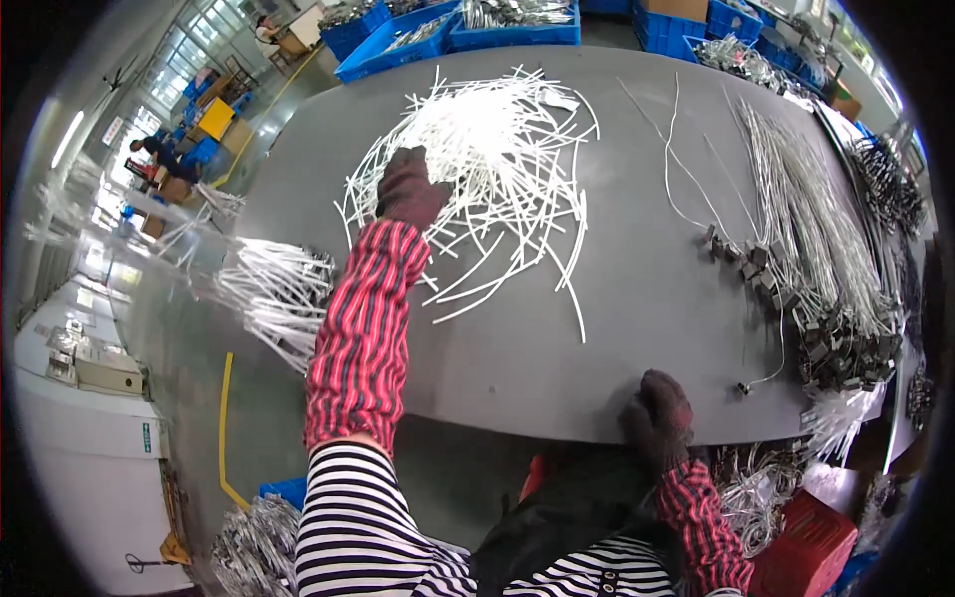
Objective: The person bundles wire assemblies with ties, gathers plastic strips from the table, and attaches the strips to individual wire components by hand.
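My left hand (410,189), in a dark glove, reaches onto the near left side of a loose heap of white tubes (507,189). Its thumb stands apart from the fingers, and I see nothing held in it. The tubes are thin and slightly curved, lying crosswise over each other, with the heap's top washed out by glare. At the near edge of the grey table (537,383), my right hand (662,413), also gloved, rests with its fingers curled together. Nothing shows in that hand.
Bundled wires with dark block ends (811,239) cover the table's right side. Beyond the far edge stand blue bins (512,38) of parts. White tube bundles (274,289) hang by the left edge. A red crate (806,542) sits low at right. Other people are far left.
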`<action>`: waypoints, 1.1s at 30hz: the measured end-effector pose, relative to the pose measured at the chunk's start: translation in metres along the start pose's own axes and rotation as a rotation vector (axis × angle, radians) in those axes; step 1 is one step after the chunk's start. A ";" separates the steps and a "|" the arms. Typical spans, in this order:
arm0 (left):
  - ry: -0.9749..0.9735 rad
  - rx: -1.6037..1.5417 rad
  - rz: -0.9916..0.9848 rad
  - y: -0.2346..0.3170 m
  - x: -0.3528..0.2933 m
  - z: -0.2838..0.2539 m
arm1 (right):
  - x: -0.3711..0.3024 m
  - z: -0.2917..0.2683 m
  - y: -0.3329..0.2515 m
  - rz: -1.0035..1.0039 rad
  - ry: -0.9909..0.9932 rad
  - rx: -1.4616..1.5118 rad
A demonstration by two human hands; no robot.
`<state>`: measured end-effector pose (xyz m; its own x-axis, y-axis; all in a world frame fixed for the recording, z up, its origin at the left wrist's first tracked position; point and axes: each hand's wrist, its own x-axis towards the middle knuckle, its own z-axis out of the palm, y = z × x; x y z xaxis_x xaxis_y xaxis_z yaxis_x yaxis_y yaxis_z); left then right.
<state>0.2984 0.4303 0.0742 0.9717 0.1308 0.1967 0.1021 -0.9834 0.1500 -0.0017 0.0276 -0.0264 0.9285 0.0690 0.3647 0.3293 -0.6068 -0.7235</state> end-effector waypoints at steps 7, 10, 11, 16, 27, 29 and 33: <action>-0.078 0.517 0.377 0.052 0.067 0.035 | 0.005 -0.005 0.000 0.070 -0.054 -0.018; 0.003 0.637 0.724 0.070 0.074 0.055 | 0.003 -0.004 0.001 0.069 -0.173 -0.066; -0.075 0.705 0.726 0.079 0.079 0.062 | 0.002 -0.004 0.001 0.060 -0.163 -0.087; -0.387 0.738 0.718 0.104 0.089 0.098 | 0.001 -0.004 0.000 0.047 -0.116 -0.095; -0.508 0.556 0.582 0.093 0.013 0.087 | 0.004 -0.003 -0.007 0.043 -0.070 -0.144; -0.411 0.664 0.672 0.086 0.001 0.082 | 0.004 -0.005 -0.008 0.053 -0.084 -0.122; -0.126 0.253 0.596 0.070 0.004 0.066 | 0.004 -0.007 -0.008 0.015 -0.082 -0.086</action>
<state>0.3239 0.3540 0.0218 0.8930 -0.4462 0.0582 -0.4296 -0.8839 -0.1850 -0.0022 0.0274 -0.0153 0.9453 0.1223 0.3025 0.3029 -0.6739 -0.6739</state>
